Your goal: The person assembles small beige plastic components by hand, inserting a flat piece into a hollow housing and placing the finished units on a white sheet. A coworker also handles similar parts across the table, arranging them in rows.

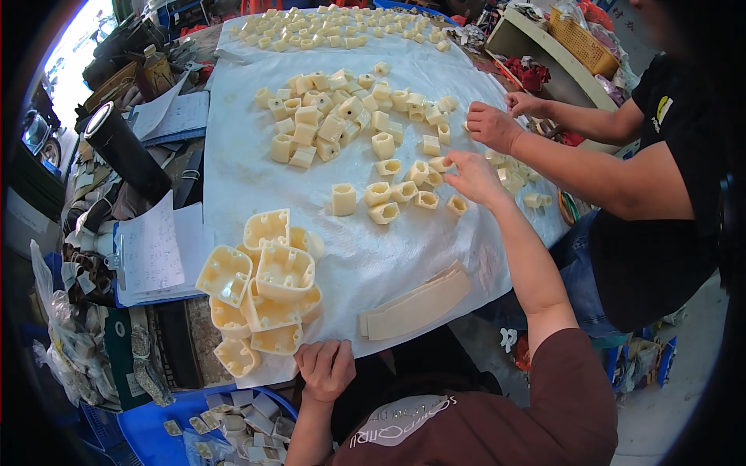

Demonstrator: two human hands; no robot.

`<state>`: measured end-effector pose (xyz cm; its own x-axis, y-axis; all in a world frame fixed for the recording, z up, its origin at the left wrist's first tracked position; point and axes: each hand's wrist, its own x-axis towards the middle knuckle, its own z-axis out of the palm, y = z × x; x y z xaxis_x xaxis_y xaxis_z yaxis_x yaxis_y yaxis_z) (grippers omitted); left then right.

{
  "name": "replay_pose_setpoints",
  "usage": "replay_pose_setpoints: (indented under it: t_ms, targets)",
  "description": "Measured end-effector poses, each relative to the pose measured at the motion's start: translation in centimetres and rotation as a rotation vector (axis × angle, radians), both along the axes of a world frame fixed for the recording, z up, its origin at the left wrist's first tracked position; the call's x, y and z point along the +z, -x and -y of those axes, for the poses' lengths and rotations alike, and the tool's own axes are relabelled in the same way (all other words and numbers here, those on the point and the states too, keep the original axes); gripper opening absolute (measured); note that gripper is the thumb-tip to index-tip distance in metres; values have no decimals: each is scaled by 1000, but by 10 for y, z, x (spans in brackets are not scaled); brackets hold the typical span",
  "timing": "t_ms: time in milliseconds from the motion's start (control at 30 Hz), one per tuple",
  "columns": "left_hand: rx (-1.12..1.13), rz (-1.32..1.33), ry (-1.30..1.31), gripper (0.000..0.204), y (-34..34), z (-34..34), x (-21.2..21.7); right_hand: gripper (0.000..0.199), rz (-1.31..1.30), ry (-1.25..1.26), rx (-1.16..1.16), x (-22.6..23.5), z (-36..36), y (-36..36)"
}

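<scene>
My right hand (472, 177) reaches over the middle of the table, thumb and forefinger at a small hollow cream plastic piece (440, 164). Several like it, such as the upright piece (343, 199), lie loose to its left and below it. My left hand (325, 368) rests curled at the near table edge; whatever its fingers close on is hidden. Beside that hand is a heap of larger cream plastic housings (284, 271), open-faced with small posts inside. Flat beige strips (416, 303) lie stacked near the front edge, between my two arms.
White sheeting (241, 163) covers the table. A pile of small pieces (330, 109) sits farther off, with more at the far end. At right, a co-worker's hands (497, 126) work close to mine. Clipboards (151, 248) and a black cylinder (128, 151) line the left; a blue tub (155, 419) stands below.
</scene>
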<state>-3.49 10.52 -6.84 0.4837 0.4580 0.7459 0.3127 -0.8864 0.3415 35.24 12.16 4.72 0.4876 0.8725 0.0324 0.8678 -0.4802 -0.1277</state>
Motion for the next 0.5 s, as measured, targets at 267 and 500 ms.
replay_pose_setpoints:
  t_ms: [267, 500]
  targets:
    - [2, 7, -7, 27, -2, -1, 0, 17, 85, -87, 76, -31, -1, -33]
    - [4, -1, 0, 26, -1, 0, 1, 16, 110, 29, -12, -17, -1, -28]
